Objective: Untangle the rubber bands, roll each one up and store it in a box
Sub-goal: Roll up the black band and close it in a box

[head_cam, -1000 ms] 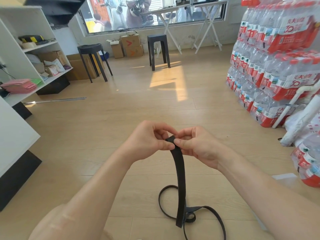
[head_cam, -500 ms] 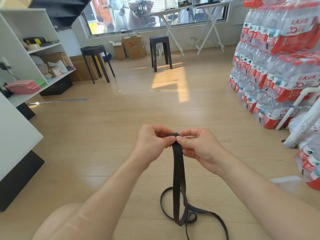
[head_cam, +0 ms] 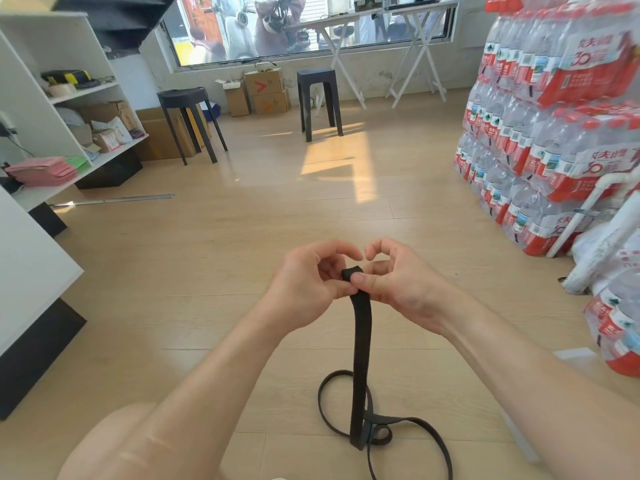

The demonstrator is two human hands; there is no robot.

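Observation:
A flat black rubber band (head_cam: 361, 344) hangs from my hands down to the wooden floor, where its lower part lies in loose loops. Its top end is curled into a small tight roll between my fingers. My left hand (head_cam: 308, 282) pinches the roll from the left with thumb and fingers. On the other side, my right hand (head_cam: 398, 278) pinches the roll, with the thumb pressed on the band just under it. No storage box shows in view.
Stacked packs of water bottles (head_cam: 554, 126) fill the right side, with a white pipe frame (head_cam: 602, 251) in front. White shelving (head_cam: 69, 98) stands at the left. Two black stools (head_cam: 188, 123) and cardboard boxes (head_cam: 266, 91) stand near the far window. A metal strip (head_cam: 114, 200) lies on the floor.
The band's top end has gone from a simple fold to a small roll between my fingers. My hands stay together at the same height; the loops on the floor shifted slightly.

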